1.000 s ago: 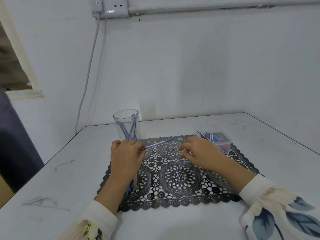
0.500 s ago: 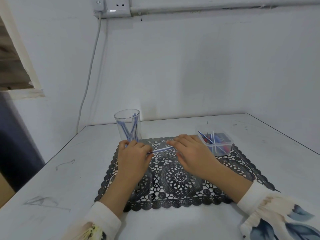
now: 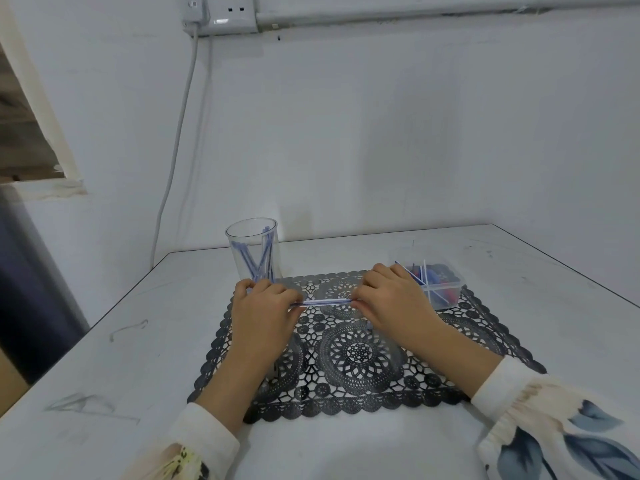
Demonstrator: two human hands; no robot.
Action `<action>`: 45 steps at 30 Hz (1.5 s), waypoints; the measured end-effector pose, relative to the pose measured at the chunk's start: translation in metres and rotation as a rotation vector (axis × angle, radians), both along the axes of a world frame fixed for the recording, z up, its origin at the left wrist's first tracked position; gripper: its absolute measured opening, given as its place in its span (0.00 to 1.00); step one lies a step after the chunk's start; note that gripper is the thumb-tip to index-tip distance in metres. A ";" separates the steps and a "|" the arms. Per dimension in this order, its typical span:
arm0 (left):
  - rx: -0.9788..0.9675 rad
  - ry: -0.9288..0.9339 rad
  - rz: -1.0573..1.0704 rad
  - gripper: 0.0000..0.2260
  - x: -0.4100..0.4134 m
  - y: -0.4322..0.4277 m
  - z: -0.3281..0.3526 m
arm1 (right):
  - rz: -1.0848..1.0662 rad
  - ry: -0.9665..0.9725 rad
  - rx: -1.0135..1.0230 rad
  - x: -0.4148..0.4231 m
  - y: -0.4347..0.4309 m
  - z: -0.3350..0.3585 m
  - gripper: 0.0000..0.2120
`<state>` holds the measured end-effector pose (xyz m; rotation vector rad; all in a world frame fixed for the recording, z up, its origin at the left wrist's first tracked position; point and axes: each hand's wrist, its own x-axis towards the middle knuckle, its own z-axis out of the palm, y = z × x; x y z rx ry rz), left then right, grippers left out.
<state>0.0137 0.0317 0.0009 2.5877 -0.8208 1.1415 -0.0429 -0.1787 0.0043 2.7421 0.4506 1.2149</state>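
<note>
A thin blue-and-white straw (image 3: 325,302) lies level above the black lace placemat (image 3: 349,355). My left hand (image 3: 265,311) pinches its left end and my right hand (image 3: 389,299) pinches its right end. Just behind my left hand stands a clear plastic cup (image 3: 254,252) with several blue straws leaning inside it. To the right of my right hand, on the mat's far right corner, sits a small clear plastic box (image 3: 438,284) holding more straws and some red and blue pieces.
The mat lies on a white table (image 3: 114,362) set into a corner of white walls. A grey cable (image 3: 173,157) runs down from a wall socket (image 3: 225,13) behind the cup. The table's left edge drops off beside a dark surface.
My right hand has moved from the mat onto the free end of the straw, which my left hand held alone. The straw has swung from tilted to level between both hands.
</note>
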 end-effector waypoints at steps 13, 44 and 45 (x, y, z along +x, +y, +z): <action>0.000 0.017 0.045 0.08 0.008 0.008 -0.002 | -0.058 -0.024 -0.069 0.007 -0.024 0.003 0.16; -0.017 0.037 0.033 0.06 0.012 0.009 -0.005 | -0.089 0.155 -0.286 0.020 -0.050 -0.010 0.14; -0.017 0.039 0.034 0.06 0.012 0.009 -0.005 | -0.086 0.151 -0.269 0.020 -0.050 -0.011 0.14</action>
